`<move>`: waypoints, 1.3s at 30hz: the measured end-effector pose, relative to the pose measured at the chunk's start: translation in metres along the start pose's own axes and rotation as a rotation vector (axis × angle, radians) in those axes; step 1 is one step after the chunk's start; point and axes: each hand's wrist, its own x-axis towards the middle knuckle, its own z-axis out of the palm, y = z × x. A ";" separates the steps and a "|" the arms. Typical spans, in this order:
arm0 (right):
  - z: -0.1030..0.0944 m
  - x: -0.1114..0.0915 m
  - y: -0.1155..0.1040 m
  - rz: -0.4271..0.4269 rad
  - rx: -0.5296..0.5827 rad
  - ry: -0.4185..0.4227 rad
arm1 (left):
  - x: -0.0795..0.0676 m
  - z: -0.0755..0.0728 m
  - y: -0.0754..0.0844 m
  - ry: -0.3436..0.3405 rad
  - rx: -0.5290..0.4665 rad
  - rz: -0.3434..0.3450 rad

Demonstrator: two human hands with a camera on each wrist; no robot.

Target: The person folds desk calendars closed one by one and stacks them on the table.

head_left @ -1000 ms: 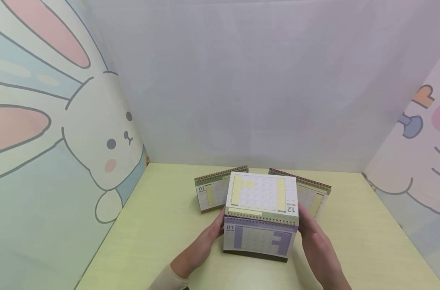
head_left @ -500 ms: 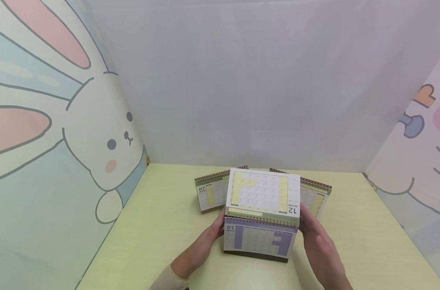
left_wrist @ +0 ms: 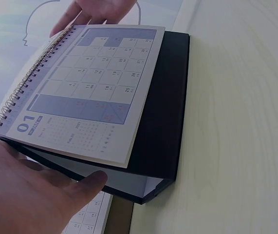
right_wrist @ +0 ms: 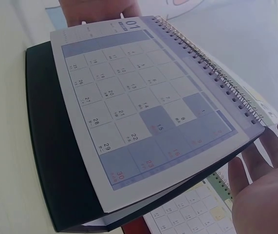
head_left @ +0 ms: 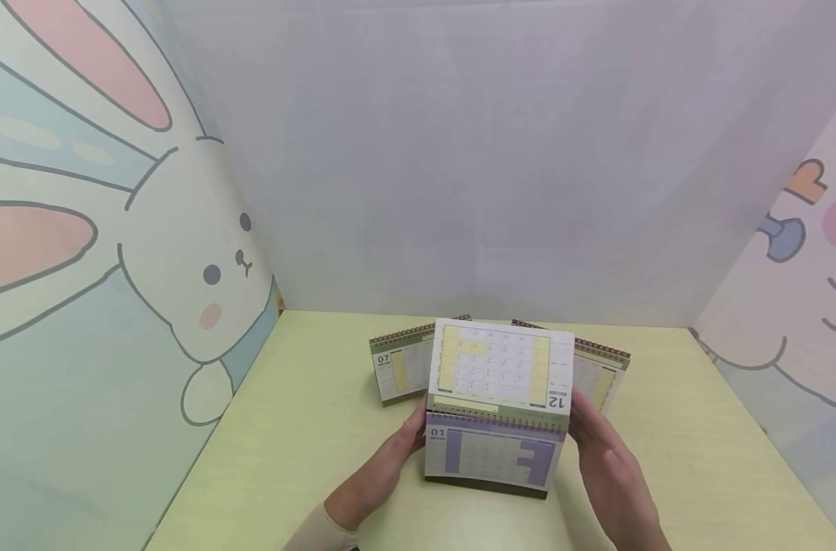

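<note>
A spiral-bound desk calendar on a black stand is at the middle of the table. Its purple 01 page faces the person, and a yellow 12 page slopes up and away behind the spiral. At its left side, my left hand holds it, the fingertips hidden behind the edge; the left wrist view shows the thumb by the stand's opening. My right hand lies along the right side with fingers fairly straight, reaching under the raised 12 page. In the right wrist view, fingers are at the calendar's side edge.
Two more desk calendars stand behind: one marked 07 at back left, one at back right. Both are partly covered by the middle one. A pale yellow table meets a white curtain and cartoon-printed side panels.
The 12 page has swung up and spread a little farther to the right. My right hand has shifted slightly right with it. The left hand and the purple front page stayed put.
</note>
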 end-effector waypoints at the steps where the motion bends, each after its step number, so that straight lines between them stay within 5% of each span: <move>1: 0.000 0.000 0.000 0.006 -0.007 0.005 | 0.000 0.000 0.000 0.000 0.000 0.000; 18: 0.000 -0.006 -0.001 0.083 -0.128 0.102 | 0.000 0.000 0.000 0.005 -0.001 -0.005; 39: -0.001 -0.005 0.005 -0.102 -0.120 0.101 | -0.002 -0.003 -0.002 -0.025 0.017 0.027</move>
